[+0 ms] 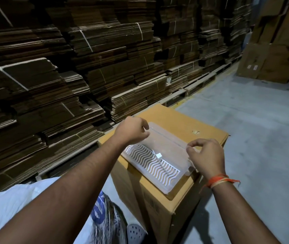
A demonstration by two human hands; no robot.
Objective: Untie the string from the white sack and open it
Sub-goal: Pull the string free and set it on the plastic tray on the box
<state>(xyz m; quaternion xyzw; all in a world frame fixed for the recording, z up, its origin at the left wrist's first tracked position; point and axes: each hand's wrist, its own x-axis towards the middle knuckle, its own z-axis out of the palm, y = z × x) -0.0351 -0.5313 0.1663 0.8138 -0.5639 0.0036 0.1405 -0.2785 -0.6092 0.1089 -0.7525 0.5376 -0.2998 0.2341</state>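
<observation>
The white sack lies nearest, bottom left, under the left forearm. Beyond it stands a cardboard box carrying a clear plastic tray. Open floor lies right; flattened cartons wall the left. Left hand and right hand, fingers curled, pinch the tray's edges.

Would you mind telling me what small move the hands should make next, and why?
Probably let go of the clear plastic bag on the box and reach down-left: both the left hand and right hand pinch it, while the white sack lies untouched.
</observation>
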